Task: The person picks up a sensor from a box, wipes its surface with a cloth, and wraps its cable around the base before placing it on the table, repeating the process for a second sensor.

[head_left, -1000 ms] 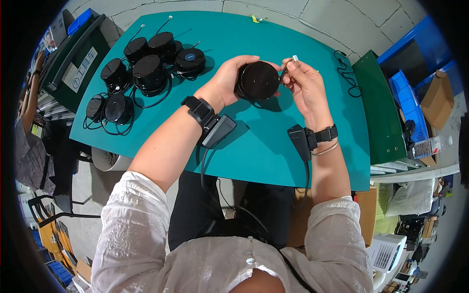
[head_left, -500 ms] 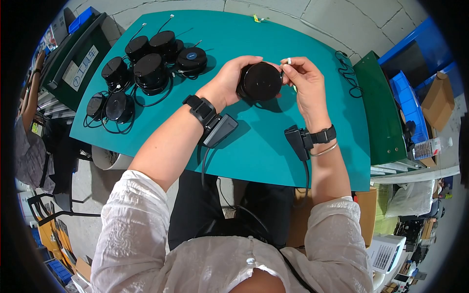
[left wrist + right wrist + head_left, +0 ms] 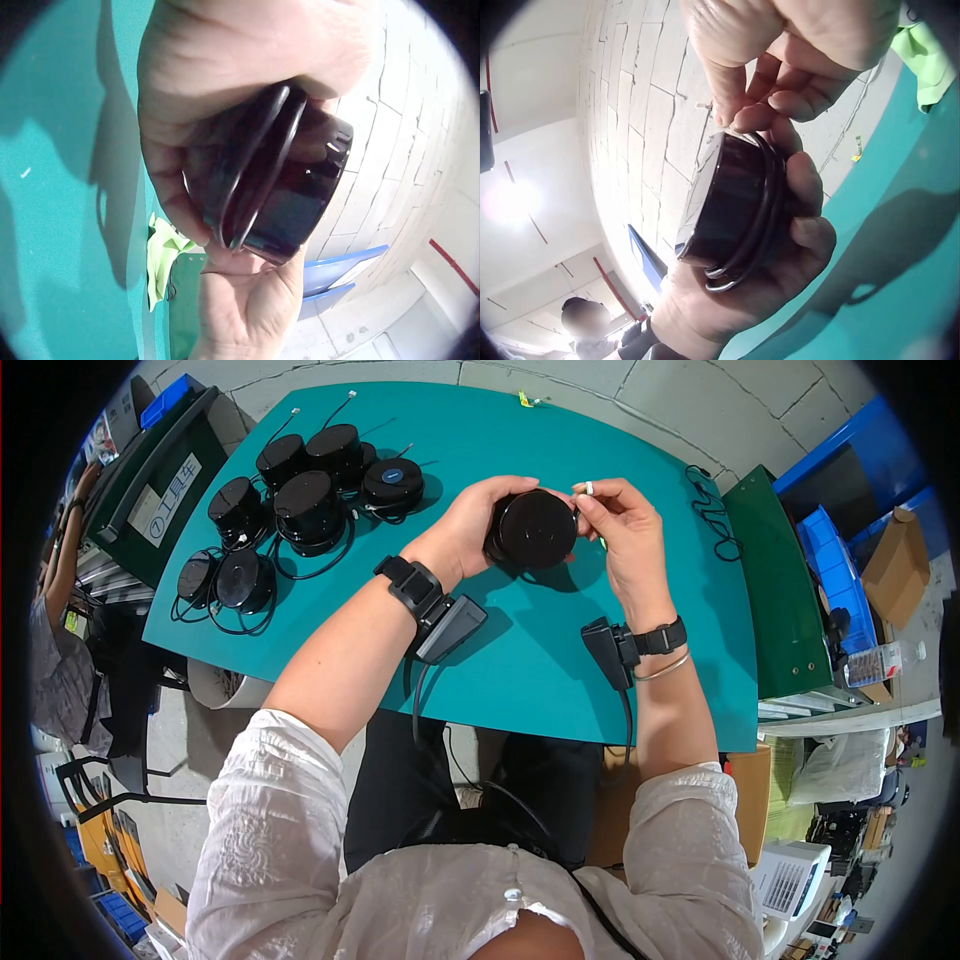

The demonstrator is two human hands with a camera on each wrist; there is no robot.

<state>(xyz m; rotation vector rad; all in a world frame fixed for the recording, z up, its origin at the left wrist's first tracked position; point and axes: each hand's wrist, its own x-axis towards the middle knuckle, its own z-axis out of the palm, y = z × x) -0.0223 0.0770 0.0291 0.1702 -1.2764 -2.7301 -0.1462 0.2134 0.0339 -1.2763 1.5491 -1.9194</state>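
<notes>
A black cylindrical device [image 3: 538, 530] with a glossy round top is held above the table. My left hand [image 3: 465, 528] grips it around the side, thumb over the far edge and fingers beneath. Black cable [image 3: 769, 199] loops around its body, and two strands of that cable [image 3: 244, 180] run side by side in the left wrist view. At the device's right edge, my right hand [image 3: 632, 545] pinches the cable's end between thumb and forefinger. A small white connector [image 3: 589, 488] sticks out past those fingertips.
Several similar black devices [image 3: 305, 510] with cables stand on the left of the green table [image 3: 480, 650]. A loose black cable [image 3: 712, 510] lies at the right edge, near a green cabinet [image 3: 750, 590]. A light green cloth [image 3: 161, 259] shows beyond the hands.
My right hand has shifted slightly left, bringing the cable end in against the device's side. The device has moved a little right in my left hand; the last half second is nearly still.
</notes>
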